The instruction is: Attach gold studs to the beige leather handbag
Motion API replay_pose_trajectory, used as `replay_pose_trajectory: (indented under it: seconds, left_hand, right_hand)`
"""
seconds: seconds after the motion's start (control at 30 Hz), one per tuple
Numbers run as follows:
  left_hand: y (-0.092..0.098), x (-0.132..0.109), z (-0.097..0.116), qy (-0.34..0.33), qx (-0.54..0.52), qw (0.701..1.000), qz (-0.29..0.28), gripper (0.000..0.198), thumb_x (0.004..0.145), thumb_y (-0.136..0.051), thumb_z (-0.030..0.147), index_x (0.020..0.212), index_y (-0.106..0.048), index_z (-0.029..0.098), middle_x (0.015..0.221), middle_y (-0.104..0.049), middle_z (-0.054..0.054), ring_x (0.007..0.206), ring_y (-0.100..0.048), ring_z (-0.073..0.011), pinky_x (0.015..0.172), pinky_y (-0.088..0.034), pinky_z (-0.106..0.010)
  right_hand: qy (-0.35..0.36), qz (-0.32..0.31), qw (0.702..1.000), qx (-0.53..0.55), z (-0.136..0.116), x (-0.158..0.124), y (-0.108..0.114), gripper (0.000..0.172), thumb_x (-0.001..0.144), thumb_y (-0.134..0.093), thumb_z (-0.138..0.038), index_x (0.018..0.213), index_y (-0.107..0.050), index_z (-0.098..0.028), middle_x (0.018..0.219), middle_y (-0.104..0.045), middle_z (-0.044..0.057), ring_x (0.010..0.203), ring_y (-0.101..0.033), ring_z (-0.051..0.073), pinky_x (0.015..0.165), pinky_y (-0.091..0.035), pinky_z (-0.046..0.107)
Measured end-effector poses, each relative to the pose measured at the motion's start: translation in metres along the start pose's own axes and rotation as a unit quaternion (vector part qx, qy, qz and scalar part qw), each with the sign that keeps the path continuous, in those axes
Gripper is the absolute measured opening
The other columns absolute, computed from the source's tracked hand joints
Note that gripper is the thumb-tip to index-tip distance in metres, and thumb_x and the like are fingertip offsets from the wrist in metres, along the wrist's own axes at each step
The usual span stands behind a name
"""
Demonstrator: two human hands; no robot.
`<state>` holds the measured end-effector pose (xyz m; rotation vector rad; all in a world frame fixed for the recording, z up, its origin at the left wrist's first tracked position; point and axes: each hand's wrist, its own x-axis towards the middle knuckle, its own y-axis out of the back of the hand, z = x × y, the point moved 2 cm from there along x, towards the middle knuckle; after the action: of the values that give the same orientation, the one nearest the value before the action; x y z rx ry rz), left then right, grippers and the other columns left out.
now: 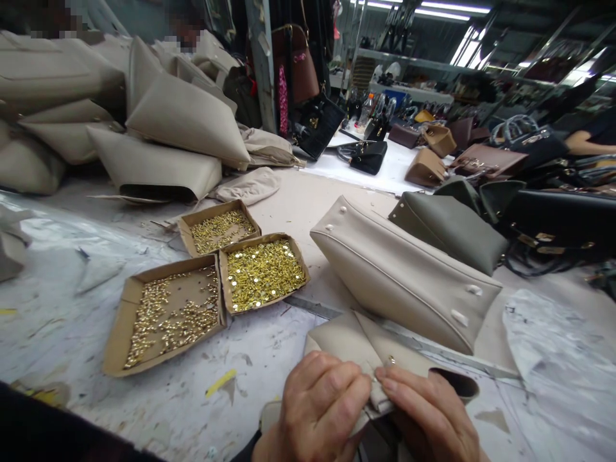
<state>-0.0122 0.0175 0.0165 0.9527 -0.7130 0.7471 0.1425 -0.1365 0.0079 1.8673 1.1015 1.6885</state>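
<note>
Nearest beige bag point(339, 340) is pinched by left hand point(323, 405) and right hand point(428, 401); could easily get creased if squeezed too hard.

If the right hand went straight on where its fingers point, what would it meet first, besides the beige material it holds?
Probably the left hand, close ahead of the right hand; depth between them is unclear.

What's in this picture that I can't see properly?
All in the head view:
Held bag: the parts behind the left hand and right hand are hidden by them.
Gold pieces: too small and crowded to count.
Black bag: cut off by the right edge.
Far person: also cut off there.
</note>
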Motion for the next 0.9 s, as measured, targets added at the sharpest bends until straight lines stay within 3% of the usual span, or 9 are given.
replay_pose_trajectory:
  seconds: [0.2,0.4,0.53,0.63,0.8,0.9]
  left_hand:
    - [0.0,-0.001,0.003,0.012,0.01,0.999,0.028,0.015,0.101,-0.058,0.019,0.106,-0.068,0.008,0.092,-0.074,-0.01,0.082,-0.067,-0.0175,0.076,-0.055,-0.031]
    - [0.003,-0.003,0.001,0.008,0.014,0.999,0.029,0.018,0.103,-0.056,0.022,0.107,-0.067,0.008,0.089,-0.073,-0.01,0.081,-0.067,-0.0186,0.076,-0.057,-0.033]
    - [0.005,0.0,-0.001,-0.011,0.036,0.999,0.003,0.024,0.107,-0.049,0.027,0.112,-0.065,0.01,0.104,-0.075,-0.014,0.109,-0.07,-0.0232,0.098,-0.058,-0.039]
    - [0.006,-0.001,-0.001,-0.02,0.019,1.0,0.006,0.022,0.107,-0.048,0.021,0.118,-0.062,0.008,0.113,-0.074,-0.015,0.124,-0.065,-0.0218,0.109,-0.054,-0.037]
    - [0.001,-0.004,0.002,-0.007,-0.02,0.999,0.027,0.021,0.104,-0.052,0.018,0.122,-0.059,0.009,0.11,-0.073,-0.014,0.109,-0.068,-0.0209,0.099,-0.055,-0.036]
    - [-0.006,-0.005,0.006,0.036,-0.032,0.998,0.044,0.018,0.102,-0.054,0.019,0.117,-0.06,0.013,0.1,-0.073,-0.01,0.095,-0.068,-0.0207,0.087,-0.054,-0.036]
  right_hand:
    - [0.002,0.014,0.999,0.03,-0.005,0.001,-0.008,0.028,0.106,-0.055,-0.004,0.133,-0.06,-0.008,0.129,-0.07,0.017,0.119,-0.068,0.022,0.091,-0.052,0.033]
    - [-0.013,0.048,0.998,0.045,-0.006,-0.001,-0.018,0.033,0.103,-0.06,-0.003,0.135,-0.06,-0.01,0.129,-0.07,0.015,0.117,-0.069,0.022,0.093,-0.055,0.033]
    - [0.006,0.045,0.998,0.043,-0.004,-0.004,-0.019,0.032,0.103,-0.06,-0.006,0.134,-0.06,-0.011,0.129,-0.071,0.014,0.116,-0.07,0.021,0.092,-0.058,0.031]
    - [0.011,0.048,0.998,0.047,-0.006,-0.001,-0.018,0.027,0.105,-0.058,-0.009,0.132,-0.061,-0.01,0.127,-0.071,0.015,0.116,-0.07,0.021,0.093,-0.057,0.03]
    - [0.005,0.082,0.996,0.037,-0.014,0.012,-0.016,0.024,0.107,-0.052,-0.009,0.129,-0.062,-0.011,0.12,-0.074,0.013,0.113,-0.071,0.018,0.095,-0.055,0.028]
    - [-0.021,0.1,0.995,0.024,-0.016,0.012,-0.019,0.023,0.109,-0.051,-0.014,0.129,-0.062,-0.013,0.117,-0.075,0.012,0.108,-0.073,0.018,0.093,-0.056,0.028]
